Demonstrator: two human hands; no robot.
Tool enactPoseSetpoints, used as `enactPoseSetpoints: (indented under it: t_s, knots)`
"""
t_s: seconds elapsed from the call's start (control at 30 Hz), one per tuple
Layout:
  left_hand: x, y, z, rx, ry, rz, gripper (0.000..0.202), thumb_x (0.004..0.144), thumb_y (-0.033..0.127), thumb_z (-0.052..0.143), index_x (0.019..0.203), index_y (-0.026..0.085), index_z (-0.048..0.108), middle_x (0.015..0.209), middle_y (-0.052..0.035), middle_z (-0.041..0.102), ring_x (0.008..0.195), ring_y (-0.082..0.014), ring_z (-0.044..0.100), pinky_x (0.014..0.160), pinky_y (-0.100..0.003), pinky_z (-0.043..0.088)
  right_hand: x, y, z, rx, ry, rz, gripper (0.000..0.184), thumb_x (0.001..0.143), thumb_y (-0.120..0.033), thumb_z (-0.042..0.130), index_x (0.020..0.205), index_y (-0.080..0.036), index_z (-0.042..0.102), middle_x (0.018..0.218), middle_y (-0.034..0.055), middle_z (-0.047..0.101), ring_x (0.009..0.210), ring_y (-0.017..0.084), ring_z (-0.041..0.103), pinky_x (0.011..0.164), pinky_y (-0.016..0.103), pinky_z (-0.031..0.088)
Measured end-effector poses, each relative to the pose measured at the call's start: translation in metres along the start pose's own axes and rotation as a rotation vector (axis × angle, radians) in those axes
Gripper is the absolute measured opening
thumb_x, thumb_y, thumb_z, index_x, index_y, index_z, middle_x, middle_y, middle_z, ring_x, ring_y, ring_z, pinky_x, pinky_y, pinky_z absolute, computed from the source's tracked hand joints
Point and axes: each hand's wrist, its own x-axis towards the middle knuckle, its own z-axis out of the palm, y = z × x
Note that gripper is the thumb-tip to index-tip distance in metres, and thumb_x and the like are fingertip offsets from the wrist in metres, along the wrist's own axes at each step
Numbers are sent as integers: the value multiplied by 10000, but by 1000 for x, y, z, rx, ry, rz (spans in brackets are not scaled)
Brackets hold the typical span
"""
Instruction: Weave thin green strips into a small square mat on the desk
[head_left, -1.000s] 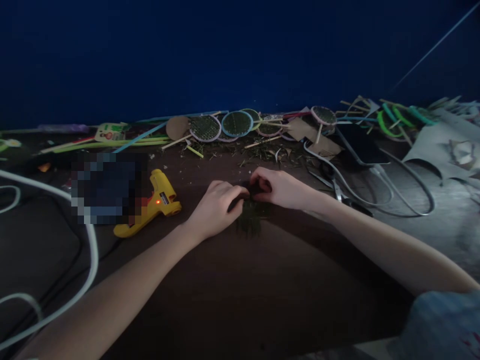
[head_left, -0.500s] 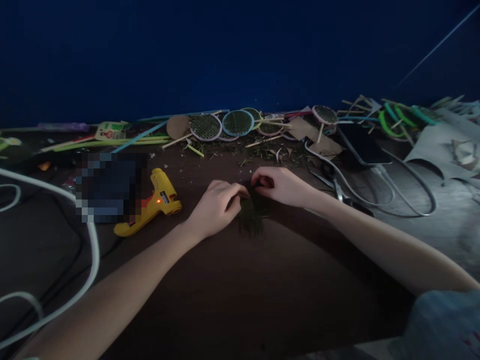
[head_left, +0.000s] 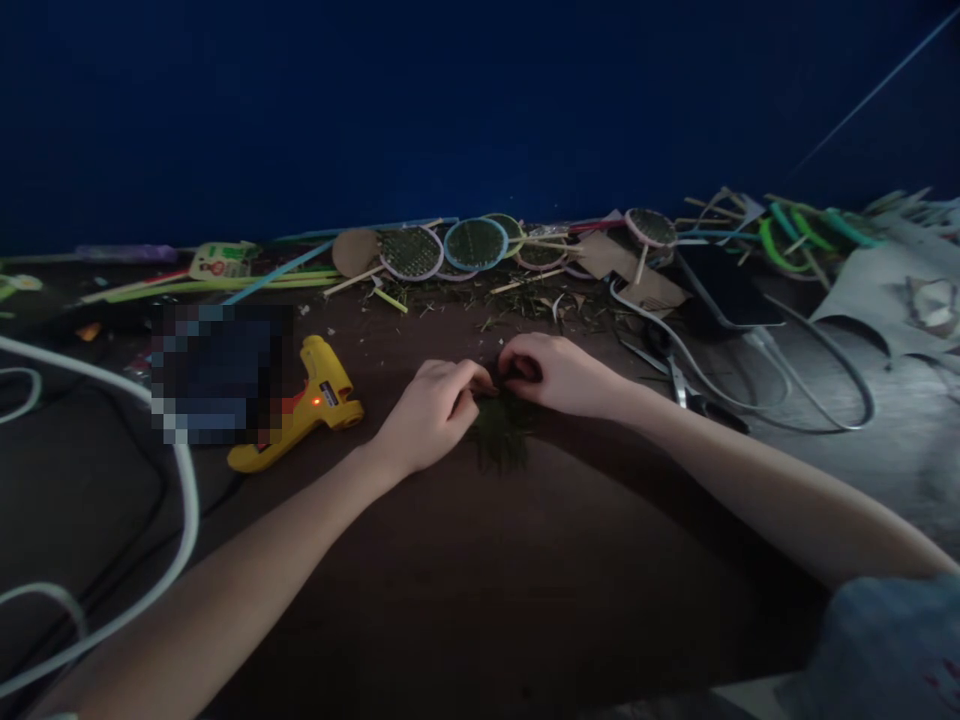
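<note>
A dark green tuft of thin, grass-like strands (head_left: 502, 445) lies on the dark table, its loose ends spreading toward me. My left hand (head_left: 435, 410) is closed, thumb and curled fingers meeting at the left upper edge of the tuft. Close beside it, my right hand (head_left: 559, 372) pinches at the tuft's upper right edge. The fingertips of both hands nearly meet, and exactly what lies between them is dim and partly hidden. Left of my left hand rests a yellow glue gun (head_left: 319, 405) with a lit orange light.
Several round rimmed discs with green filling, such as the blue-rimmed disc (head_left: 476, 245), line the table's back. Scissors (head_left: 679, 385) and a phone (head_left: 727, 285) on a cable lie at right. Green clippings (head_left: 517, 305) are scattered behind my hands. A white cable (head_left: 187, 490) loops at left.
My right hand has shifted slightly left, and its fingers have curled closer toward my left fingertips. My left hand stays almost in place at the green tuft.
</note>
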Motion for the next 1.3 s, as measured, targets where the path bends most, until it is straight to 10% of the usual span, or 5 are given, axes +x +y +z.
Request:
enactPoseSetpoints:
  t_s: [0.67, 1.3]
  knots:
    - [0, -1, 1, -49, -1, -1, 281, 704, 13, 376, 865, 178, 536, 877, -12, 650, 864, -162, 566, 831, -329, 422, 0, -1, -2, 45, 75, -212, 120, 651, -80, 505, 743, -154, 525, 772, 35, 537, 764, 134, 474, 693, 247, 370]
    - [-1, 0, 1, -69, -22, -2, 392, 728, 13, 370, 1072, 186, 441, 956, -16, 655, 936, -158, 585, 872, -328, 400, -3, -3, -10, 407, 6, -120, 107, 697, -109, 460, 768, -158, 523, 726, 9, 607, 701, 120, 583, 681, 255, 439]
